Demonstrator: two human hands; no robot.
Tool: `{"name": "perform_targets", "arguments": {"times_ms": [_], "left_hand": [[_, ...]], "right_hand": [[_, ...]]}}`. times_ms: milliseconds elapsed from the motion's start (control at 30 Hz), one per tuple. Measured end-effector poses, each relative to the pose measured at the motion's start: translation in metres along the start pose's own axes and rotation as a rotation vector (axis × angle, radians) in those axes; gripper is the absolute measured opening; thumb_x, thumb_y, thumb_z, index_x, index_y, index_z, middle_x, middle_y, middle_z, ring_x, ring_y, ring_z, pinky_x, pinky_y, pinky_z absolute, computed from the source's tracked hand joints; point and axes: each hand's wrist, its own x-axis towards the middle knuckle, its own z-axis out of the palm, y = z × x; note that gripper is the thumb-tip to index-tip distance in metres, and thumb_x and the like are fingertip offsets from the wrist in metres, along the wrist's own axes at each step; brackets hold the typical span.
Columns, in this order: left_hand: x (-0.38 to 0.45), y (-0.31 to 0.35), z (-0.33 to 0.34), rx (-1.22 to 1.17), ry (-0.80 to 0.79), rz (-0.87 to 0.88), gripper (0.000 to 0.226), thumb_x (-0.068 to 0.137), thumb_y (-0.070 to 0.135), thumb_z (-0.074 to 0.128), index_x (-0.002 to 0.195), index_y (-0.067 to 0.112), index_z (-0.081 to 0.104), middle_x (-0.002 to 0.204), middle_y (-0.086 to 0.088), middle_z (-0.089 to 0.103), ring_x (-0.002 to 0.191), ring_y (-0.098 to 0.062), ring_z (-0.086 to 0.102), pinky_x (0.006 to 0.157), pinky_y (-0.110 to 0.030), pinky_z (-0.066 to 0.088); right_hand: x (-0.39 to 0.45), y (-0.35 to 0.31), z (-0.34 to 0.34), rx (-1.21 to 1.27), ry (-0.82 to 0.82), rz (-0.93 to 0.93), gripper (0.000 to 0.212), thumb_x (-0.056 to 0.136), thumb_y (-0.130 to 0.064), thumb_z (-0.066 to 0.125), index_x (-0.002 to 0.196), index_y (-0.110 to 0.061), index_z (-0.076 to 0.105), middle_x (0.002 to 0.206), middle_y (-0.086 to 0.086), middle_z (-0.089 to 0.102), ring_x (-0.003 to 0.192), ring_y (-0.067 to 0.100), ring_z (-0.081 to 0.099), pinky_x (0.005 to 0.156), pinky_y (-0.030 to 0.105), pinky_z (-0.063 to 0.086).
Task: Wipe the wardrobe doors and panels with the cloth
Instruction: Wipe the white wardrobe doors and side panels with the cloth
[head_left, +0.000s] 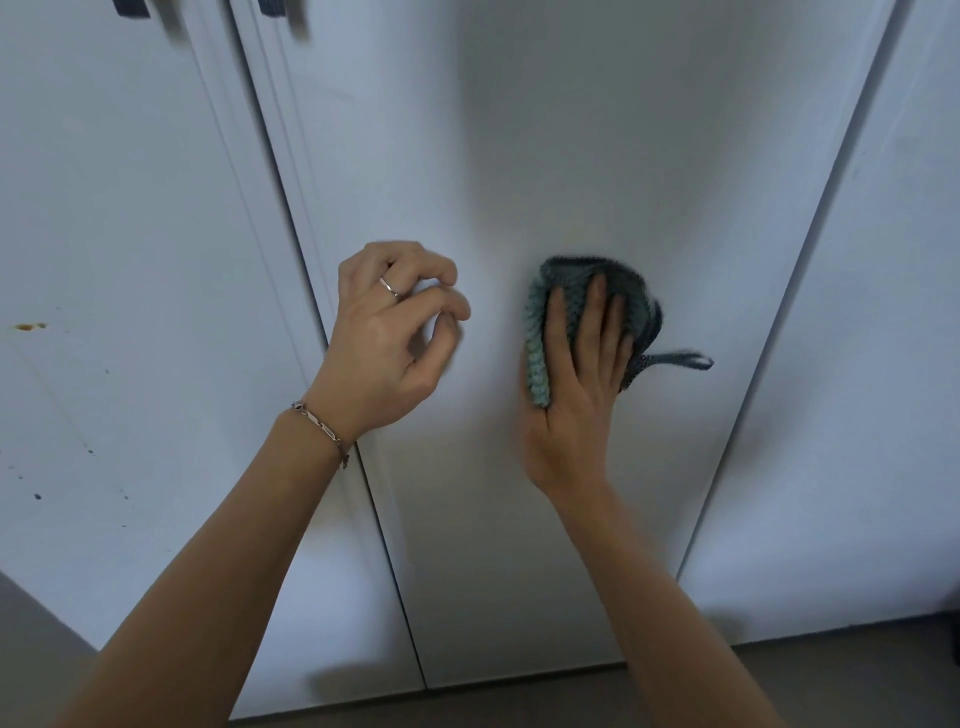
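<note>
A blue-grey knitted cloth (628, 296) with a hanging loop lies flat against the middle white wardrobe door (571, 145). My right hand (576, 384) presses the cloth onto that door with straight fingers spread over it. My left hand (389, 338) hovers close to the same door, left of the cloth, its fingers loosely curled and holding nothing; it wears a ring and a bracelet. Whether its fingertips touch the door I cannot tell.
A left door (114, 260) carries an orange smear (28, 326) and several dark specks lower down. A right panel (872, 364) stands beyond a seam. Two dark handles (132, 8) show at the top left. Grey floor (831, 675) runs along the doors' bottom edge.
</note>
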Motion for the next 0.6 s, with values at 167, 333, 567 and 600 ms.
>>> {"name": "perform_targets", "arguments": {"times_ms": [167, 333, 567, 600], "left_hand": [[0.0, 0.0, 0.001, -0.004, -0.003, -0.012, 0.016, 0.09, 0.01, 0.06, 0.085, 0.01, 0.075, 0.104, -0.003, 0.068, 0.111, -0.026, 0.053, 0.106, -0.031, 0.025], [-0.001, -0.001, 0.0, 0.001, -0.02, -0.001, 0.004, 0.086, 0.011, 0.07, 0.088, 0.011, 0.073, 0.105, -0.001, 0.067, 0.113, -0.023, 0.052, 0.109, -0.026, 0.022], [-0.001, 0.001, -0.002, -0.028, -0.038, 0.0, 0.016, 0.091, 0.013, 0.057, 0.085, 0.009, 0.072, 0.106, -0.003, 0.067, 0.113, -0.025, 0.051, 0.108, -0.029, 0.022], [-0.001, 0.001, -0.003, -0.029, -0.047, -0.003, 0.02, 0.092, 0.013, 0.055, 0.086, 0.009, 0.073, 0.107, -0.004, 0.067, 0.113, -0.025, 0.05, 0.108, -0.029, 0.022]], "right_hand": [[-0.108, 0.027, 0.014, -0.117, -0.328, -0.157, 0.084, 0.091, -0.022, 0.045, 0.163, -0.036, 0.006, 0.172, -0.009, -0.006, 0.159, 0.021, -0.004, 0.128, 0.042, -0.006], [-0.115, 0.043, 0.005, -0.151, -0.383, -0.149, 0.08, 0.09, -0.023, 0.044, 0.163, -0.037, 0.015, 0.172, -0.013, -0.005, 0.159, 0.016, -0.004, 0.129, 0.038, -0.004], [0.019, 0.017, -0.026, -0.06, -0.099, -0.101, 0.068, 0.093, -0.016, 0.044, 0.16, -0.018, 0.03, 0.169, 0.014, 0.019, 0.158, 0.018, -0.006, 0.127, 0.038, -0.006], [0.03, 0.012, -0.027, -0.052, -0.082, -0.081, 0.068, 0.092, -0.014, 0.044, 0.16, -0.017, 0.031, 0.169, 0.015, 0.019, 0.159, 0.022, -0.002, 0.128, 0.04, -0.006]]}}
